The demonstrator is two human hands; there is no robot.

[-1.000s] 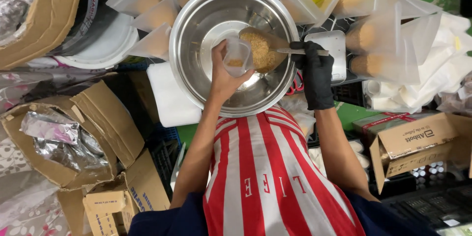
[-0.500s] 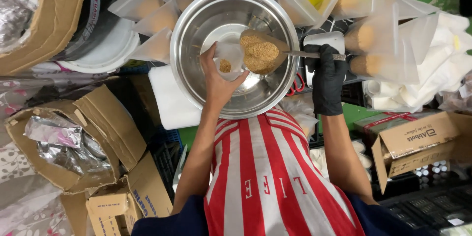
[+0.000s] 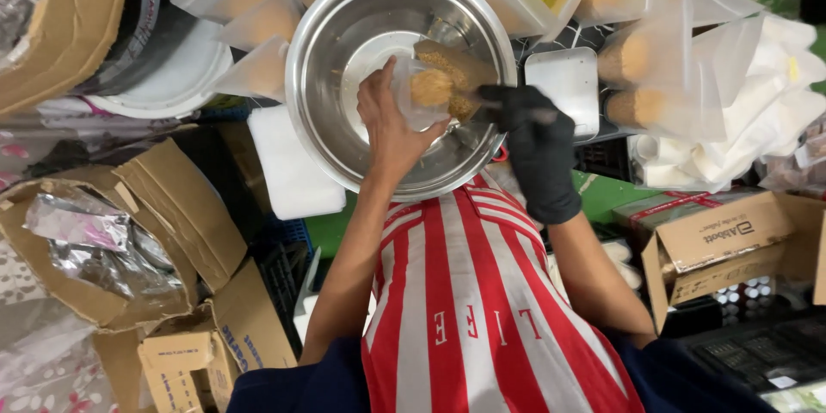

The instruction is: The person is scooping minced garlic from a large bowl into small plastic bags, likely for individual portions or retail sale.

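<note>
My bare left hand point(image 3: 387, 129) holds a small clear plastic bag point(image 3: 428, 90) open over a large steel bowl point(image 3: 344, 9). A lump of brown grain sits inside the bag. My right hand point(image 3: 533, 142), in a black glove, grips the handle of a scoop point(image 3: 452, 64) heaped with the same brown grain. The scoop is tilted against the bag's mouth. Both hands are above the bowl's right half. My red and white striped apron point(image 3: 482, 292) fills the lower middle.
Several filled clear bags lie around the bowl, at the upper left point(image 3: 258, 26) and at the right point(image 3: 637, 60). A white tray point(image 3: 564, 86) sits right of the bowl, a white foam block point(image 3: 288, 163) at its lower left. Cardboard boxes stand left point(image 3: 129, 232) and right point(image 3: 731, 232).
My right hand has moved left and tipped the scoop into the bag. The bag holds more grain than before. My left hand has stayed over the bowl.
</note>
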